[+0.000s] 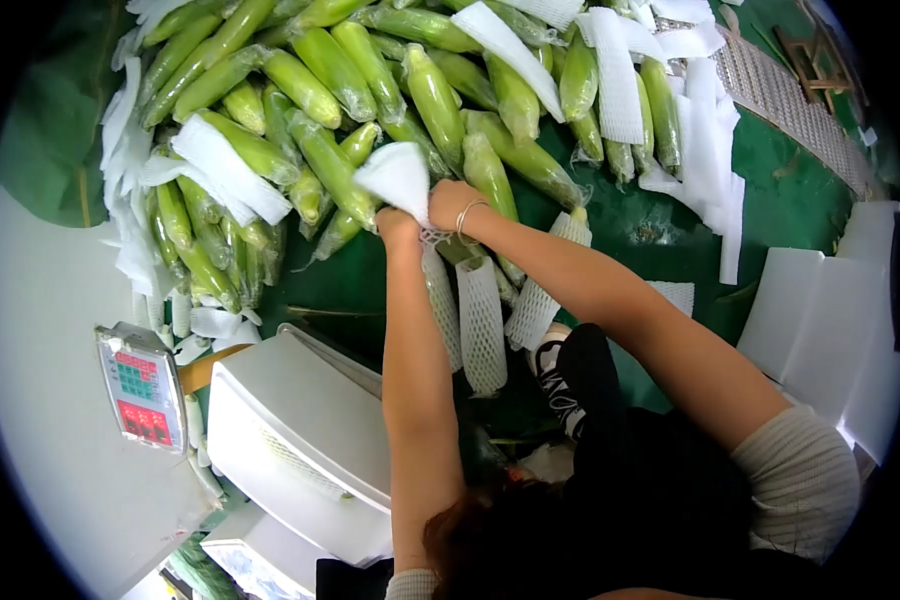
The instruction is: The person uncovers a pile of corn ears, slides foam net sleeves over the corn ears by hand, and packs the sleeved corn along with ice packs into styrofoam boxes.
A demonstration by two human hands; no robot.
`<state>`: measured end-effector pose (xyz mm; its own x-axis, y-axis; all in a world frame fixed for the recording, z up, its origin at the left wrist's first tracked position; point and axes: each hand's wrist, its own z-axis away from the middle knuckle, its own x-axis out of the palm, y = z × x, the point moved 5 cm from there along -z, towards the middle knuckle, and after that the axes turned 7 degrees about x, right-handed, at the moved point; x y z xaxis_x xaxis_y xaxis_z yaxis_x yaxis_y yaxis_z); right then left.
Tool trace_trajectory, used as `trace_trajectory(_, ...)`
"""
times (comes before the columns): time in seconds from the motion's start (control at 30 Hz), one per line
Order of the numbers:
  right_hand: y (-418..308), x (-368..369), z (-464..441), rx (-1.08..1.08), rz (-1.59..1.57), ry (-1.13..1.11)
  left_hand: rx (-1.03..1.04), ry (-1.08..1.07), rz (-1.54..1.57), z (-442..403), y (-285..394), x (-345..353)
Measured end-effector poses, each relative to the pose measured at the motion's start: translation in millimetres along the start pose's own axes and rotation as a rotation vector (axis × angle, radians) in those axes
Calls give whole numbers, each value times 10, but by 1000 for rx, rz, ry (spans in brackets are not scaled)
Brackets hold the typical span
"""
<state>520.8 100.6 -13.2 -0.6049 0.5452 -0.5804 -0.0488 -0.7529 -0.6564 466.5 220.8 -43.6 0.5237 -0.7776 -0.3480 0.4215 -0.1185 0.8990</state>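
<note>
My left hand (398, 226) and my right hand (452, 206) are close together at the front of a pile of green ears of corn (432, 100) in clear plastic wrap. Both are closed on a white foam net sleeve (395, 176), whose upper end fans out above my fingers. A bracelet is on my right wrist. Below my hands, ears in foam nets lie side by side, one net sleeve (482, 330) among them. My fingertips are partly hidden, and I cannot tell whether an ear is inside the held sleeve.
Loose white foam sleeves (615, 75) lie over the pile and at its sides on the green surface (660, 270). White foam boxes (300, 430) stand at lower left, beside a scale's keypad panel (142, 388). Another white box (805, 310) stands at right. My shoe (555, 375) is below.
</note>
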Motion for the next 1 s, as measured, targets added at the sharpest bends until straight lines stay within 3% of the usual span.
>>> trace_trajectory(0.03,-35,26,-62,24,-41,12,-66,40,371,129,138,-2)
trace_trajectory(0.1,-186,-331,277,10,-209,3,57,117,522,364,358,-24)
trace_trajectory(0.13,-172,-453,466,-7,-233,-73,37,101,643,592,480,-23)
trace_trajectory(0.17,-149,-641,783,-61,-393,-13,13,87,764,823,602,-22)
trace_trajectory(0.2,-112,-810,1160,-113,-553,49,239,-42,570,1071,798,-76)
trace_trajectory(0.27,120,-994,1687,-132,-633,41,118,18,359,1698,1080,1)
trace_trajectory(0.3,284,-950,1793,-72,-837,-26,23,-40,383,1872,1089,21)
trace_trajectory(0.37,614,-774,1741,107,-902,-91,-13,82,385,2031,963,71)
trace_trajectory(0.43,988,-484,1516,-178,-780,-45,-50,126,361,2053,588,131)
trace_trajectory(0.47,1093,-430,1443,-114,-396,194,-69,136,312,2054,317,150)
trace_trajectory(0.57,848,-501,1485,-46,134,194,63,128,312,2061,-347,284)
trace_trajectory(0.67,680,-299,1349,-117,414,204,361,298,133,1995,-460,246)
trace_trajectory(0.7,674,-328,1358,-118,417,220,365,290,10,1957,-488,175)
trace_trajectory(0.73,597,-303,1384,-322,555,188,76,224,409,1882,-534,186)
trace_trajectory(0.77,535,-301,1397,-526,698,151,-136,315,794,1910,-102,189)
trace_trajectory(0.8,418,-418,1478,-645,733,-21,-179,246,908,1855,-48,256)
trace_trajectory(0.83,236,-647,1419,-608,686,0,-227,179,1018,1834,-32,306)
trace_trajectory(0.87,20,-869,1247,-573,638,18,-100,68,719,1752,-137,335)
trace_trajectory(0.9,-229,-1200,1001,-601,513,291,-5,30,398,1708,-256,356)
trace_trajectory(0.93,-510,-1637,830,-616,367,553,26,21,268,1690,-143,377)
trace_trajectory(1.0,-729,-2036,157,-557,584,940,58,15,132,1658,84,406)
